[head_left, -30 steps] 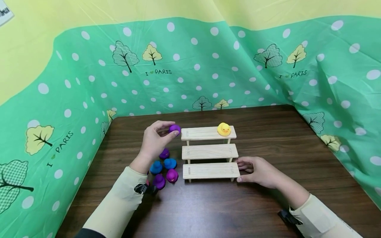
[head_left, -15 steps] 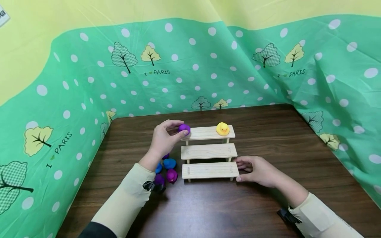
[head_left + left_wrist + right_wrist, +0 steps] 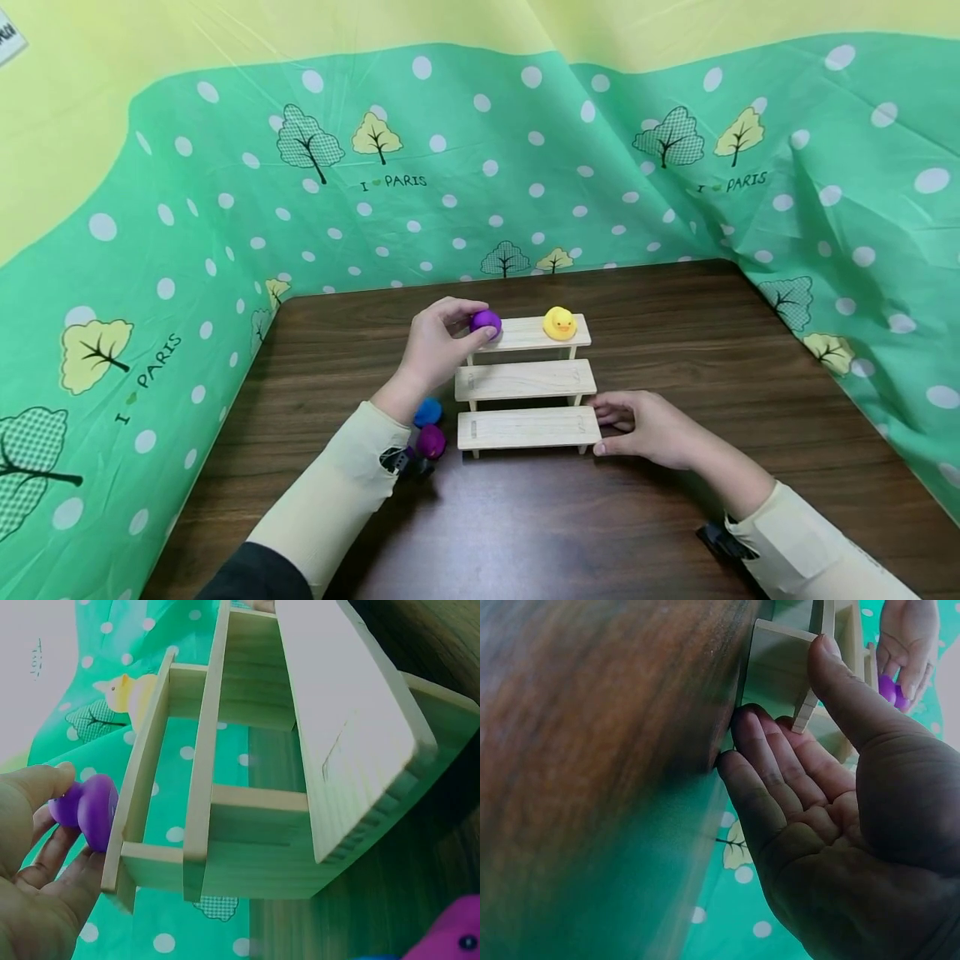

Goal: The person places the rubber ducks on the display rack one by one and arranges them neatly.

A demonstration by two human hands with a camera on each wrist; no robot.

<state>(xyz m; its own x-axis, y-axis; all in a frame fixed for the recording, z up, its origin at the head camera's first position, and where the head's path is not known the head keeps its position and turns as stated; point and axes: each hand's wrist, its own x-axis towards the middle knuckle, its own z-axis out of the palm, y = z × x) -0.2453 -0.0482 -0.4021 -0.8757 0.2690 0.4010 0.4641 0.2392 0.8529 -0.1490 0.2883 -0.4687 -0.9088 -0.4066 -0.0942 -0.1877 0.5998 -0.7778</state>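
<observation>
Purple duck (image 3: 485, 320): 11 o'clock from the middle of the wooden rack (image 3: 525, 380), 12 being the far side; it is over the left part of the top tier (image 3: 521, 333), and whether its base touches the wood I cannot tell.
Just changed: over 1 second the purple duck shifts from beside that tier's 9 o'clock end to over the tier; I judge this lines it up with the yellow duck, though it is not released.
Left hand (image 3: 437, 343): 10 o'clock, thumb and fingers pinching the purple duck.
Yellow duck (image 3: 559, 323): 1 o'clock, upright on the top tier, apart from the purple duck.
Right hand (image 3: 652, 429): 4 o'clock, as before, thumb and fingers holding the bottom tier (image 3: 528, 428) at its right end.
Loose ducks: 8 o'clock, a blue duck (image 3: 428, 412) and a magenta duck (image 3: 431, 442); the left arm may hide more.
Cloth writing: "I PARIS" with a heart between, printed on the green cloth (image 3: 480, 158) at 9, 11 and 2 o'clock.
Corner label (image 3: 11, 42): 10 o'clock, cut off, unreadable.
</observation>
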